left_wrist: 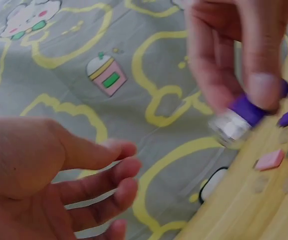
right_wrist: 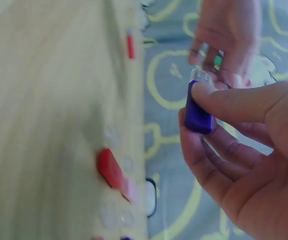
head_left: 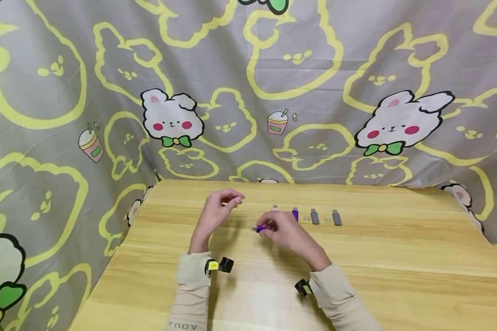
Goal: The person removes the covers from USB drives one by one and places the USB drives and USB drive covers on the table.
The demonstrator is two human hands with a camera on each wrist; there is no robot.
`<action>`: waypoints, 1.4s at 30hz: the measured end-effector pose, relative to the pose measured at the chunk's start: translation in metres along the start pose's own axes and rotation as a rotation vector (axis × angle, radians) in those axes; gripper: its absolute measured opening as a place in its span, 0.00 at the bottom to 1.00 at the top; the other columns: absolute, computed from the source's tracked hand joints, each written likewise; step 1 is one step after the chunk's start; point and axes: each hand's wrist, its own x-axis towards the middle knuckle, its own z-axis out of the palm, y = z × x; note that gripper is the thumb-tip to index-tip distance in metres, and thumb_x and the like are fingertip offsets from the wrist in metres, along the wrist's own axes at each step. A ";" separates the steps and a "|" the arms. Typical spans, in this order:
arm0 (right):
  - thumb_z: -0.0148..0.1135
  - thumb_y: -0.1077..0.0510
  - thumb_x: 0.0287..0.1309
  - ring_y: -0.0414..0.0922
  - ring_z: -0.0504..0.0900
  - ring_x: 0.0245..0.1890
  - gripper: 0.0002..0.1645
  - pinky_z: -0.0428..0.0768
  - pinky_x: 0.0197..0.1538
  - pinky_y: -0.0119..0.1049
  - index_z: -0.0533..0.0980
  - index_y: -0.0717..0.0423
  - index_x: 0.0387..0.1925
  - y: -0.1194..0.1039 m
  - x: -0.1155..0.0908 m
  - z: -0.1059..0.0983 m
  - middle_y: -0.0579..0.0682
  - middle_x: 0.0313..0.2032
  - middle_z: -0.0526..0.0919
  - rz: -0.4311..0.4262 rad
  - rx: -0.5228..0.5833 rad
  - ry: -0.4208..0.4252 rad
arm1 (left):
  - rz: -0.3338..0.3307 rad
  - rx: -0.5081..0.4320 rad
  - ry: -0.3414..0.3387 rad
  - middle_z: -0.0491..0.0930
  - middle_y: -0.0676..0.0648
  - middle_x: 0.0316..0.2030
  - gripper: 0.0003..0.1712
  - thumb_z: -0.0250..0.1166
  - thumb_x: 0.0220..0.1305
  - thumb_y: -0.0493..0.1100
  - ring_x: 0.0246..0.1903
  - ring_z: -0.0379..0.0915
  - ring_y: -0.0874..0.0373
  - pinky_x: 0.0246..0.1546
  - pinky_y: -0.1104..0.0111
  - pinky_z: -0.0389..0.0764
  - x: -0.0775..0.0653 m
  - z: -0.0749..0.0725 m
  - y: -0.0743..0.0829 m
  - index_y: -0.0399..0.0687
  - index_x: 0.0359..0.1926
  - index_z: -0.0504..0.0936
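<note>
My right hand (head_left: 289, 232) pinches a purple USB flash drive (right_wrist: 198, 112) between thumb and fingers, above the wooden table. The drive's clear, silvery end (left_wrist: 229, 127) points toward my left hand (head_left: 216, 215). That left hand is empty, its fingers loosely bent and the thumb close to the index fingertip, a short gap away from the drive. In the right wrist view, a red flash drive (right_wrist: 109, 169) and a pink one (right_wrist: 129, 190) lie on the table, both blurred. The head view has my right hand covering part of this row.
To the right of my right hand, another purple drive (head_left: 295, 214) and two grey drives (head_left: 314, 216) lie in a row, with small clear caps (head_left: 306, 218) between them. A patterned curtain (head_left: 232, 69) hangs behind the table (head_left: 397, 257) and along its left side.
</note>
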 end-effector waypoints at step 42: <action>0.72 0.62 0.53 0.43 0.85 0.28 0.06 0.84 0.32 0.35 0.85 0.55 0.35 0.021 -0.019 -0.046 0.47 0.30 0.87 0.138 0.090 0.176 | 0.011 -0.116 -0.214 0.85 0.37 0.32 0.05 0.67 0.61 0.32 0.30 0.80 0.42 0.30 0.59 0.83 0.002 0.054 0.023 0.32 0.38 0.85</action>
